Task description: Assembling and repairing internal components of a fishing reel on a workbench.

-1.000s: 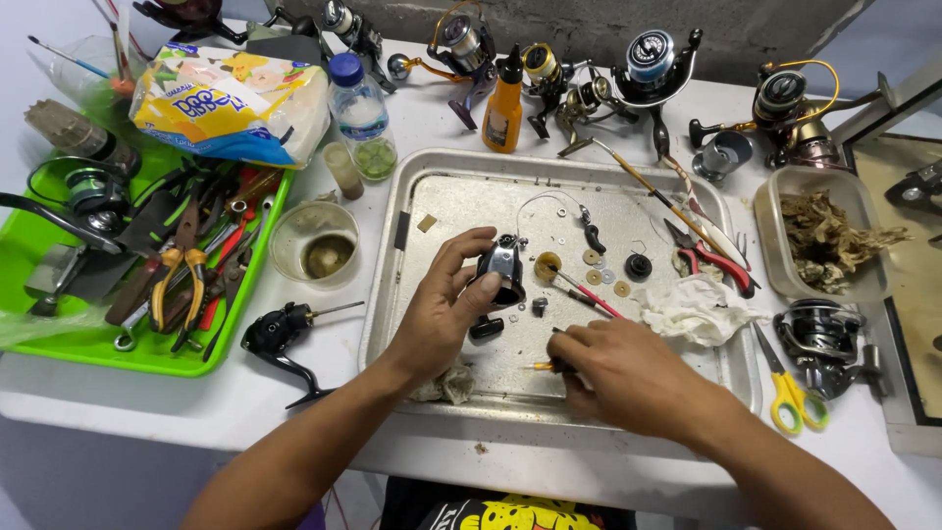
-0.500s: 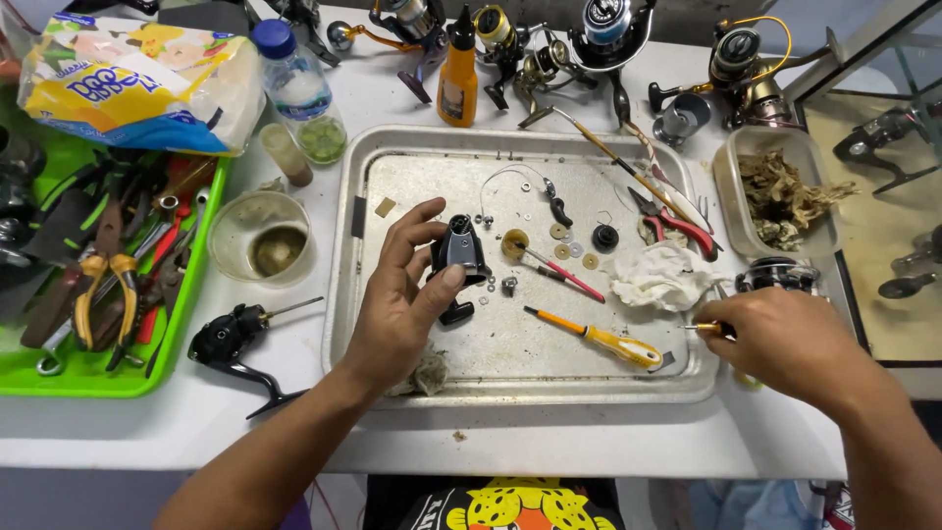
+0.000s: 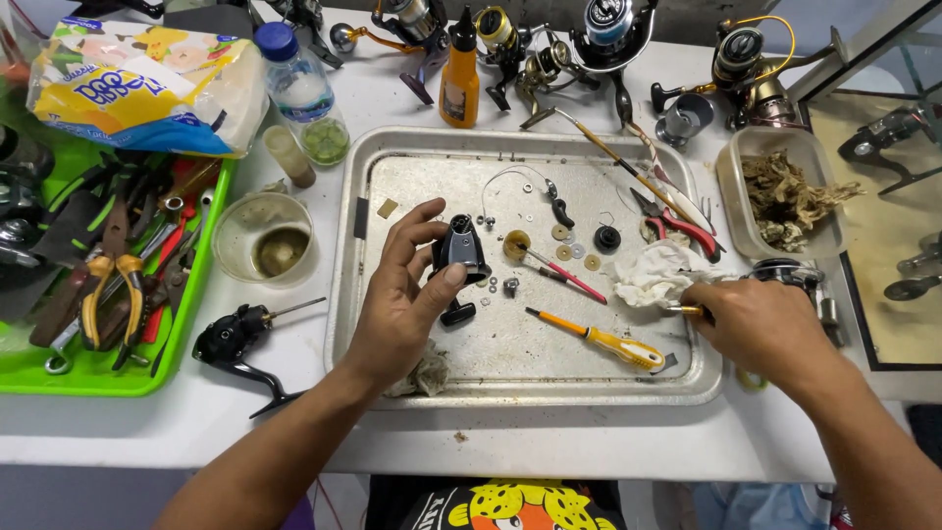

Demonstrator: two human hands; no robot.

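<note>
Over the dented metal tray point(image 3: 392, 177) on the white tabletop point(image 3: 294, 432), the left hand point(image 3: 402, 294) pinches a small, glossy black reel part point(image 3: 461, 247) between thumb and fingertips, lifted just above the tray. The right hand point(image 3: 760, 324), at the tray's right edge beside a crumpled white rag point(image 3: 653, 273), closes on a thin brass-coloured tool point(image 3: 679, 310). A yellow-handled screwdriver point(image 3: 599, 340) lies between the hands.

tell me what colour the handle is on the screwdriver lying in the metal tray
Yellow-orange, with a black shaft; the screwdriver shows clearly in the head view, lying in the metal tray.
</note>
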